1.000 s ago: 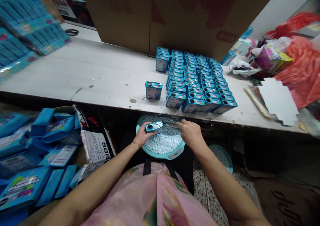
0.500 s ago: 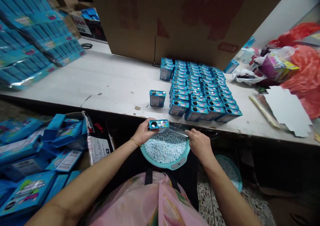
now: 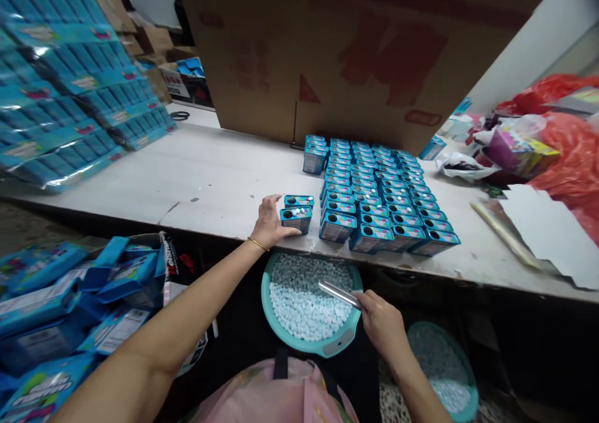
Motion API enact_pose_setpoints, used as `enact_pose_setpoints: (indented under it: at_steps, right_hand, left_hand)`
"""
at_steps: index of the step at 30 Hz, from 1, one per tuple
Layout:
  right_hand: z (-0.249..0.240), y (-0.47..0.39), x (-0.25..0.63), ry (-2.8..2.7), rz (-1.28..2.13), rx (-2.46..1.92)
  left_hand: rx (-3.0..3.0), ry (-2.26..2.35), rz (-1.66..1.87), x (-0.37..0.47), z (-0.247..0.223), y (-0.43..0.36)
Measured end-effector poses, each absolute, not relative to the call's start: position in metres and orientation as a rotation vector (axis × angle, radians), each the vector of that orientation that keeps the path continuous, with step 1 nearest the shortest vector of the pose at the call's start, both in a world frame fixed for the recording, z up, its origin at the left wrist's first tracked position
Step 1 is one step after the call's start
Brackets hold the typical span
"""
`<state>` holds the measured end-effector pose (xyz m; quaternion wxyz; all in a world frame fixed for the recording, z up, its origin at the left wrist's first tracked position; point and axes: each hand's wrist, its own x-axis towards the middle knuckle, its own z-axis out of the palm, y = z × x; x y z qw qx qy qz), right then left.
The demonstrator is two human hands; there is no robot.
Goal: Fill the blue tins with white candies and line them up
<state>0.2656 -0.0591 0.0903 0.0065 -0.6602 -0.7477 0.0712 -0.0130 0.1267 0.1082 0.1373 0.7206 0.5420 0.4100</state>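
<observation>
My left hand [image 3: 267, 223] is closed on a small blue candy box [image 3: 299, 221] at the table's front edge, its thumb along the near side. White pellets lie on that box's top, beside a dark round opening. Right behind it stands another blue box [image 3: 298, 199], close to my fingertips. My right hand [image 3: 381, 320] grips a narrow silver metal scoop [image 3: 340, 294] by its end. The scoop is held over a turquoise basin [image 3: 333, 347] full of small white candy pellets [image 3: 304, 314].
Rows of blue boxes [image 3: 374, 208] stand right of my left hand. A large cardboard box [image 3: 365, 55] rises behind them. Wrapped blue packs [image 3: 84, 86] are stacked left; a carton of blue boxes [image 3: 107, 286] sits below. A second basin [image 3: 470, 373] is low right.
My left hand has carried the blue box from above the basin forward to the table, in front of the single box. The scoop has come away from the box. The view has shifted.
</observation>
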Motion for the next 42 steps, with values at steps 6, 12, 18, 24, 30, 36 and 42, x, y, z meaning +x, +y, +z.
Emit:
enact_pose_setpoints:
  at_steps: [6, 12, 18, 24, 30, 36, 42]
  right_hand:
    - [0.084, -0.053, 0.266, -2.269, 0.288, -2.052]
    - [0.065, -0.05, 0.268, -2.197, 0.367, -1.997]
    - [0.035, -0.056, 0.278, -2.222, 0.427, -1.898]
    - [0.025, -0.055, 0.269, -2.16, 0.483, -1.919]
    - [-0.011, -0.064, 0.271, -2.127, 0.729, -1.821]
    - [-0.043, -0.069, 0.27, -1.57, 1.264, -1.781]
    - [-0.036, -0.078, 0.254, -1.362, 1.612, -1.734]
  left_hand:
    - [2.436, 1.162, 0.77, -0.01, 0.13, 0.171]
    - [2.458, 1.127, 0.722, 0.005, 0.132, 0.272]
    - [2.349, 1.291, 0.907, 0.036, 0.133, 0.34]
    - [2.375, 1.356, 1.12, -0.007, 0.128, 0.257]
    - [2.134, 2.081, 1.159, -0.179, 0.111, 0.087]
    - [1.609, 2.594, 0.374, -0.329, 0.085, -0.06]
    - [1.69, 2.676, 0.19, -0.304, 0.048, -0.09]
